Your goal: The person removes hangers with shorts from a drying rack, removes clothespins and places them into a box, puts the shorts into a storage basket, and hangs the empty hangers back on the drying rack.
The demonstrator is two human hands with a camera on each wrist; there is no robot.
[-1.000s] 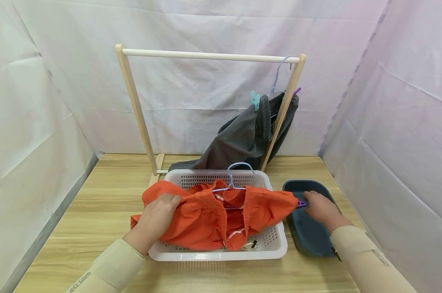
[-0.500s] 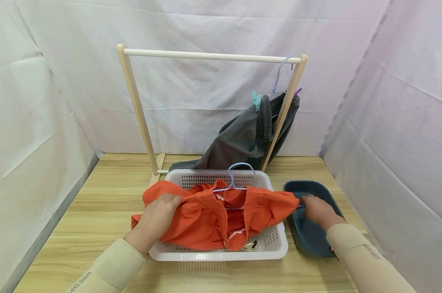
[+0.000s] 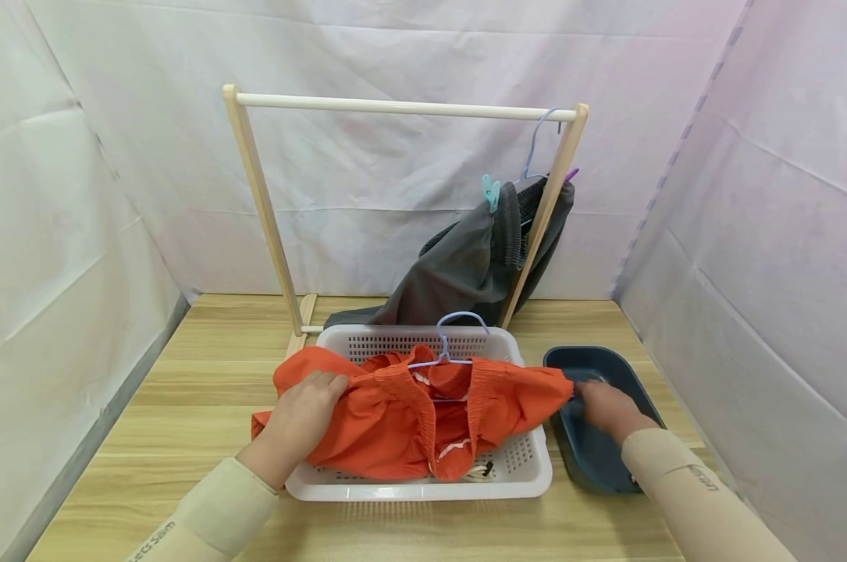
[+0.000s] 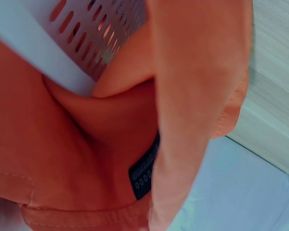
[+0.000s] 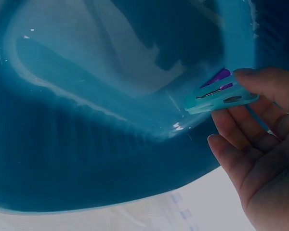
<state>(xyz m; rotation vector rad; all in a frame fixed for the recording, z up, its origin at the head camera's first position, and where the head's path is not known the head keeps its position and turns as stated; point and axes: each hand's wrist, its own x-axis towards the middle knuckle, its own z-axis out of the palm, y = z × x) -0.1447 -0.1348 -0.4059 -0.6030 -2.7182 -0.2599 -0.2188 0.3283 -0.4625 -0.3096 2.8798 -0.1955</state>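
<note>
A pair of orange elastic-waist pants lies spread over the white basket, with a lavender hanger inside its waistband. My left hand grips the left part of the pants, fingers curled into the cloth. In the left wrist view, orange folds and a dark label fill the middle. My right hand is over the dark blue basin, near the right end of the pants. Its thumb and fingers pinch a teal clothespin in the right wrist view. Purple plastic shows just behind that clothespin.
The white perforated basket stands in front of a wooden rack. Dark grey pants hang at the rack's right end, clipped by a teal clothespin. A pale cord lies in the basket. White cloth walls surround the table.
My right hand has shifted slightly left and down, close to the end of the orange pants, and the purple clothespin there is now mostly covered. The left hand stays put.
</note>
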